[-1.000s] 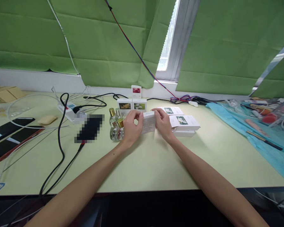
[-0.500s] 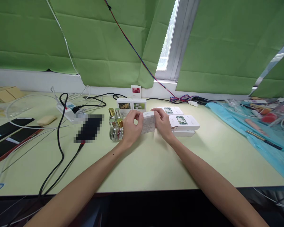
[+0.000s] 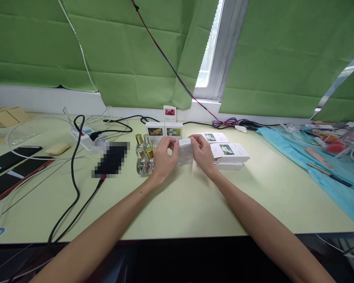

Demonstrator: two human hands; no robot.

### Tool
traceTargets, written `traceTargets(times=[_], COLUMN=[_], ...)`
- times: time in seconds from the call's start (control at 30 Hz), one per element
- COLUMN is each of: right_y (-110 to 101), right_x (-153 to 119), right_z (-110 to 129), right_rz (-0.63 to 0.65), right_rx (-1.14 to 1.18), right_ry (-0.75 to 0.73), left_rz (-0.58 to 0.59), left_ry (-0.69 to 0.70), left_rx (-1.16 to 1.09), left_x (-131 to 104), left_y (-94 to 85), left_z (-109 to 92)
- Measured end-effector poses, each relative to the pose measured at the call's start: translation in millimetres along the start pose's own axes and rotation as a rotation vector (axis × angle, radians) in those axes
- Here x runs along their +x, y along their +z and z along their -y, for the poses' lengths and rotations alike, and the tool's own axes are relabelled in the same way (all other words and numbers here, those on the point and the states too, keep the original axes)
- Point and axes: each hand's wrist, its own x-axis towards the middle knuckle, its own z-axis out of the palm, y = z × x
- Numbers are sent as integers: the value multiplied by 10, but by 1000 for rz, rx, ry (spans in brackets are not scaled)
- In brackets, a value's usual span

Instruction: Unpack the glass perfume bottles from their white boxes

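Between my two hands a small white box (image 3: 185, 154) stands upright, fine print on the side facing me. The fingers of my left hand (image 3: 166, 157) are closed on its left edge, and those of my right hand (image 3: 202, 153) grip the right edge near the top. Just left of my left hand several glass bottles (image 3: 144, 155) with gold and silvery caps stand close together. Beyond the hands are upright boxes with flower pictures, one with yellow blossoms (image 3: 155, 131) and one with white blossoms (image 3: 174, 131). Right of my right hand lies a stack of white flower-picture boxes (image 3: 228, 150).
A box with a red picture (image 3: 169, 113) stands by the wall. To the left are a power strip (image 3: 82, 135), black cables, a pixelated dark patch (image 3: 110, 159) and dark phone-like devices (image 3: 16, 171). Blue sheeting (image 3: 306, 161) with assorted items covers the right side of the table.
Almost nothing differs. The hands keep the same hold on the box, with only a very slight shift of the fingers at its top.
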Motion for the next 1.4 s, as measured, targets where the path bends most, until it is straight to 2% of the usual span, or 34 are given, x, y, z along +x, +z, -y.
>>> traceTargets(times=[0.63,1.4], right_y=[-9,-3], right_x=[1,9], right_z=[1,-2], right_rz=[15,13], right_rx=[-10,-49], right_ry=[28,-10], left_rz=[5,17], left_ry=[14,3], left_rx=[-9,10], left_x=[1,3], left_y=[-9,-8], left_z=[-6,-5])
